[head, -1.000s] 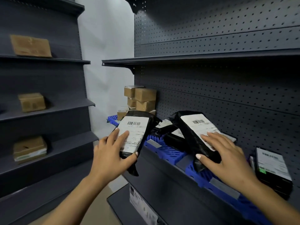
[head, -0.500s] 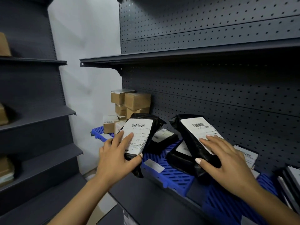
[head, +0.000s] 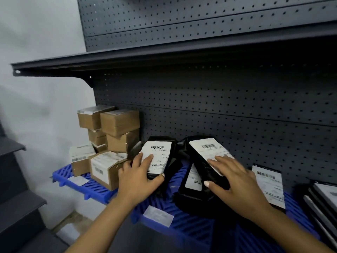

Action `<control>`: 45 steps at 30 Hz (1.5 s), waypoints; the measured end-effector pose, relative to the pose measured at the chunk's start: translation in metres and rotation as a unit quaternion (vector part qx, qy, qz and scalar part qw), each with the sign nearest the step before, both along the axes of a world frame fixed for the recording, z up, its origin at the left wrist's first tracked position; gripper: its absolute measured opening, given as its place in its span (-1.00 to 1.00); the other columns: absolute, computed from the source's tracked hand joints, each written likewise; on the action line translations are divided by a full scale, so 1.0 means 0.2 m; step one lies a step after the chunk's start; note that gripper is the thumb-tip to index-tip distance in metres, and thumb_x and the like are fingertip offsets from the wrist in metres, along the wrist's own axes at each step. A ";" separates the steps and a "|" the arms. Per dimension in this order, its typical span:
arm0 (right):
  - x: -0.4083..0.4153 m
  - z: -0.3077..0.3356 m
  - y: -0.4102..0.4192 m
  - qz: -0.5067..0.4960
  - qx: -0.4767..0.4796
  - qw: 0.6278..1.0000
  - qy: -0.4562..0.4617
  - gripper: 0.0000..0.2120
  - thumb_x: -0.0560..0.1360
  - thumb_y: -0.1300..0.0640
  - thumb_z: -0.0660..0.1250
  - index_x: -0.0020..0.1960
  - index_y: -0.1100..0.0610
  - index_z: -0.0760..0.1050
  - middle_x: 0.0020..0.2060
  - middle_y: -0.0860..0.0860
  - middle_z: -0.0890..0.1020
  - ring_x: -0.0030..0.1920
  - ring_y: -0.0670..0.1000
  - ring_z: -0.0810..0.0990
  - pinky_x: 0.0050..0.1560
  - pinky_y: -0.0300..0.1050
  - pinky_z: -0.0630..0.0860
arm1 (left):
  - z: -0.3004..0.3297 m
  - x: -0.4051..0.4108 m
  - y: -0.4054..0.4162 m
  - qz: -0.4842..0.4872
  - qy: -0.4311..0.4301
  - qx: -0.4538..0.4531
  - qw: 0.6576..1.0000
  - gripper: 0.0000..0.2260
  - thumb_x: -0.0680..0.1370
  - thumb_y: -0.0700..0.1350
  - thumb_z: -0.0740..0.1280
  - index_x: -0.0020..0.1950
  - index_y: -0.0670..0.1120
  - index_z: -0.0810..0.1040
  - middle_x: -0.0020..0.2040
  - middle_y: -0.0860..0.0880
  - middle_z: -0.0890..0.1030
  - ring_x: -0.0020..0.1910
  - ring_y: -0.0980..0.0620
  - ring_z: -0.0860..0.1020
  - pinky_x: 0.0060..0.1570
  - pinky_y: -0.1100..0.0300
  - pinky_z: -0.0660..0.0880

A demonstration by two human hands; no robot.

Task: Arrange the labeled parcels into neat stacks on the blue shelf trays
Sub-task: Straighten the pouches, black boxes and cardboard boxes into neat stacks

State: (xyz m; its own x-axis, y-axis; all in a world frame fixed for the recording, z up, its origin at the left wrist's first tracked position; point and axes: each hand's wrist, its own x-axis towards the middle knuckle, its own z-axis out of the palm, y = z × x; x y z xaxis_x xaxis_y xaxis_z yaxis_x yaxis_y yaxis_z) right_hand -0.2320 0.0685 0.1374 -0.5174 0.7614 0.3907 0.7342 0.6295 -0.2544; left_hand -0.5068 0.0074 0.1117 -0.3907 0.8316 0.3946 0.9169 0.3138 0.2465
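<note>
Several cardboard boxes (head: pixel 111 143) sit left on the blue tray (head: pixel 87 187). Beside them, the left hand (head: pixel 138 178) grips a labeled black parcel (head: pixel 160 159), fingers clamped around it; the right hand (head: pixel 235 181) clasps another parcel (head: pixel 204 157) atop a stack.

Cardboard boxes (head: pixel 116 136) stand left of two parcels (head: pixel 204 161) on trays (head: pixel 91 187).
</note>
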 end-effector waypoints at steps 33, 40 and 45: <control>-0.50 -0.22 0.04 -0.212 -0.020 0.968 -0.132 -0.19 0.29 -0.42 -0.28 0.51 -0.21 -0.03 0.53 -0.12 0.05 0.53 -0.05 -0.07 0.37 0.21 0.10 | -0.23 -0.30 0.44 -0.174 0.032 -0.086 0.980 0.07 0.15 0.58 -0.42 0.55 0.09 0.02 0.54 -0.07 0.08 0.50 -0.15 -0.03 0.44 -0.19 -0.08; -0.50 -0.20 -0.04 -0.216 -0.019 0.969 -0.122 -0.15 0.29 -0.55 -0.34 0.51 -0.23 -0.21 0.54 -0.09 -0.12 0.52 0.00 -0.25 0.42 0.28 -0.20 | -0.17 -0.30 0.39 -0.188 0.037 -0.074 0.979 0.01 0.24 0.56 -0.38 0.55 0.06 0.04 0.55 -0.07 0.07 0.51 -0.15 -0.03 0.44 -0.20 -0.10; -0.39 -0.18 -0.22 -0.195 0.060 0.977 -0.061 -0.25 0.43 -0.47 -0.31 0.53 -0.16 -0.09 0.54 -0.04 0.00 0.53 -0.04 -0.18 0.48 0.00 -0.17 | -0.05 -0.23 0.30 -0.275 0.041 0.012 0.960 0.02 0.25 0.55 -0.43 0.55 0.03 0.10 0.55 -0.03 0.12 0.51 -0.07 0.03 0.47 -0.05 -0.02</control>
State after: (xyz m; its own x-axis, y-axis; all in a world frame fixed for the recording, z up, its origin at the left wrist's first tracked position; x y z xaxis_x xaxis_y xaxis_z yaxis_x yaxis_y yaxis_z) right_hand -0.3093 0.0249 0.1015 -0.2445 0.8627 0.4427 0.9447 0.3149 -0.0919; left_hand -0.5518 0.0670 0.1021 0.1393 0.8936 0.4266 0.9591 -0.2290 0.1665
